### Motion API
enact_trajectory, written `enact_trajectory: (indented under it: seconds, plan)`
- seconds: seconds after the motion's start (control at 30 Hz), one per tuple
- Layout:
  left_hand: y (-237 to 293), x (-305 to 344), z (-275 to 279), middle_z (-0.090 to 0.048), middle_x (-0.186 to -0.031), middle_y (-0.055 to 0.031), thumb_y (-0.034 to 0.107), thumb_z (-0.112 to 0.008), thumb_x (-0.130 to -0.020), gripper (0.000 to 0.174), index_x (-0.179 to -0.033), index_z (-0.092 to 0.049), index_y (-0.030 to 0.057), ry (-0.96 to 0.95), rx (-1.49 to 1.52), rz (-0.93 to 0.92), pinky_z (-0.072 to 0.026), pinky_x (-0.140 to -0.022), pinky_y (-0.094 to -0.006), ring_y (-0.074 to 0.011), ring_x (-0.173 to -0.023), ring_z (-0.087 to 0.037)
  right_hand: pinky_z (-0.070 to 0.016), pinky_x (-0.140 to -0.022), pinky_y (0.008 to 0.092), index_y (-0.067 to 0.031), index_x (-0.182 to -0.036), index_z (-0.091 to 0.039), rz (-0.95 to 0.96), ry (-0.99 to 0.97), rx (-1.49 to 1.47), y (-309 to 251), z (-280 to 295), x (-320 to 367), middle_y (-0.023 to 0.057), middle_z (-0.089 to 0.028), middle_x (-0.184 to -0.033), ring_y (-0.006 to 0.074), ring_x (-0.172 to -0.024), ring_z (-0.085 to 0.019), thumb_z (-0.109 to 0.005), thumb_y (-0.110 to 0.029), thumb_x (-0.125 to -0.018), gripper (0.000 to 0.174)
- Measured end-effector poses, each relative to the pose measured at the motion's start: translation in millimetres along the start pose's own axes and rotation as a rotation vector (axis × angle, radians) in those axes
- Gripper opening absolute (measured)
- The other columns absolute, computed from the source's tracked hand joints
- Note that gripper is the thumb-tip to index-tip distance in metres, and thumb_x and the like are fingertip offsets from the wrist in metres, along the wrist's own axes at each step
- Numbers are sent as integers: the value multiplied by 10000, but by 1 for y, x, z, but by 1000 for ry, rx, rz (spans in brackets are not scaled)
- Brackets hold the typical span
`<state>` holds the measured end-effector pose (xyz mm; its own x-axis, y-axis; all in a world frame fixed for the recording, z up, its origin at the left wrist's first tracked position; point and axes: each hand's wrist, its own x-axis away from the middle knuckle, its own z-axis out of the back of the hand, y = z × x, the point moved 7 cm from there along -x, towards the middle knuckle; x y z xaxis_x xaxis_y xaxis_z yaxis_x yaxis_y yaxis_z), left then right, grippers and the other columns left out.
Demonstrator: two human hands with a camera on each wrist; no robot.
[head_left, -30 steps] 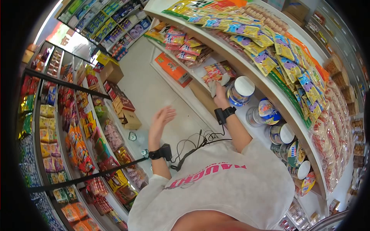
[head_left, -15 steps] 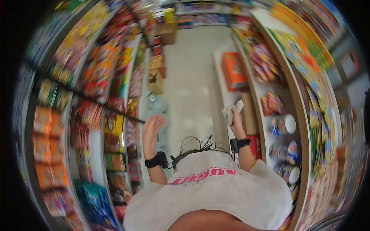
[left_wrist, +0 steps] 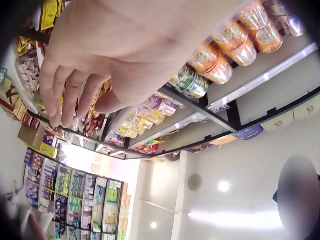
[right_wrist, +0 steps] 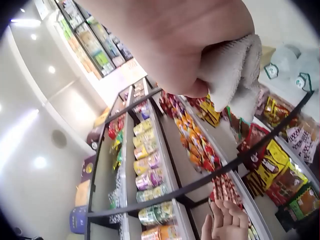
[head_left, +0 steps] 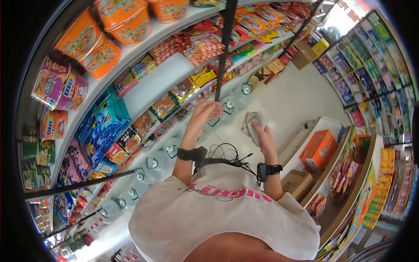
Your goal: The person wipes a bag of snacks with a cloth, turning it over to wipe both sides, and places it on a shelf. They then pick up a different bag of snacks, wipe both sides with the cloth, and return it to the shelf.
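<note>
A pale grey cloth (head_left: 253,124) hangs from the right hand (head_left: 265,139), whose fingers and thumb grip it. In the right wrist view the cloth (right_wrist: 235,70) is bunched in the curled right hand (right_wrist: 185,45). The left hand (head_left: 204,117) is raised in front of the snack shelf, empty, its fingers loosely bent. Seen from the left wrist, the left hand (left_wrist: 115,55) has relaxed fingers hanging down and touches nothing. The two hands are apart, the left one near a black shelf post (head_left: 226,48).
Shelves with orange noodle tubs (head_left: 126,22) and blue snack bags (head_left: 102,115) stand on the left. Large clear bottles (head_left: 152,163) line the floor below. On the right are an orange box (head_left: 318,149), a cardboard box (head_left: 297,183) and a snack shelf.
The view has swung from the right-hand shelf to the left-hand one. The right hand, with the cloth, has moved away from the jars and packets to over the aisle. The left hand stays raised and empty.
</note>
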<state>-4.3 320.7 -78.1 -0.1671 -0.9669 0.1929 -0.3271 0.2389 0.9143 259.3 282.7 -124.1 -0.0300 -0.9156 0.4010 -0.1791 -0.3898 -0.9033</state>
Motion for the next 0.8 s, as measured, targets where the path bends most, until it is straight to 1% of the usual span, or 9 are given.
enact_trajectory:
  seconds: [0.13, 0.23, 0.43, 0.53, 0.67, 0.7, 0.73, 0.77, 0.8]
  plan:
    - [11, -1, 37, -690, -1066, -117, 244, -503, -1022, 305, -1173, -614, 4, 141, 57, -46, -520, -881, -312, -199, -996, -674, -485, -795, 281, 43, -1164, -627, 27, -216, 147, -11, -57, -39, 84, -673, -1040, 138, -912, -615, -652, -321, -940, 428]
    - [17, -8, 57, -692, -1076, -122, 236, -512, -1020, 318, -1196, -612, -8, 216, 46, -66, -518, -896, -304, -204, -1015, -672, -485, -804, 290, 31, -1157, -632, 31, -280, 207, -21, -86, -69, 62, -674, -1034, 135, -918, -611, -630, -328, -952, 413]
    - [31, -45, 82, -693, -1084, -120, 258, -507, -1023, 361, -1200, -630, -31, 383, -97, -106, -516, -905, -300, -203, -1025, -670, -488, -858, 334, 29, -1178, -606, 401, -375, 437, -67, -129, -138, 156, -681, -1045, 226, -979, -647, -577, -250, -970, 349]
    - [53, -79, 71, -687, -1100, -122, 273, -505, -1025, 382, -1224, -616, -33, 370, -131, -131, -513, -918, -309, -207, -1024, -671, -485, -868, 365, 37, -1199, -583, 691, -343, 260, -137, -146, -141, 220, -656, -1077, 286, -1006, -648, -586, -159, -947, 319]
    - [75, -133, 58, -678, -1125, -125, 239, -526, -1017, 372, -1266, -587, -30, 431, -144, -248, -539, -827, -286, -189, -960, -684, -478, -901, 399, 47, -1235, -537, 915, -367, 328, -199, -168, -162, 247, -632, -1122, 387, -1052, -620, -612, -93, -903, 368]
    - [80, -145, 57, -683, -1084, -101, 239, -558, -1004, 364, -1241, -606, -33, 490, -191, -259, -531, -725, -258, -150, -873, -675, -470, -929, 400, 57, -1256, -522, 959, -347, 383, -205, -175, -173, 256, -627, -1142, 406, -1092, -604, -619, -91, -895, 402]
    - [82, -158, 59, -683, -1056, -88, 249, -574, -997, 368, -1228, -614, -34, 526, -265, -273, -521, -702, -252, -136, -847, -664, -463, -957, 402, 68, -1277, -507, 1006, -328, 439, -213, -182, -182, 265, -623, -1161, 426, -1132, -589, -626, -88, -887, 437]
    - [81, -171, 65, -684, -1028, -76, 259, -590, -989, 372, -1214, -622, -35, 563, -340, -289, -511, -678, -247, -122, -821, -652, -440, -996, 432, 76, -1277, -498, 861, -436, 335, -214, -190, -196, 292, -578, -1230, 471, -1179, -533, -626, -65, -868, 452]
    - [84, -181, 67, -684, -1000, -63, 270, -606, -981, 377, -1201, -630, -36, 601, -415, -304, -502, -655, -241, -108, -795, -641, -443, -981, 442, 63, -1267, -503, 918, -409, 362, -218, -193, -201, 285, -576, -1218, 467, -1166, -532, -624, -69, -867, 438]
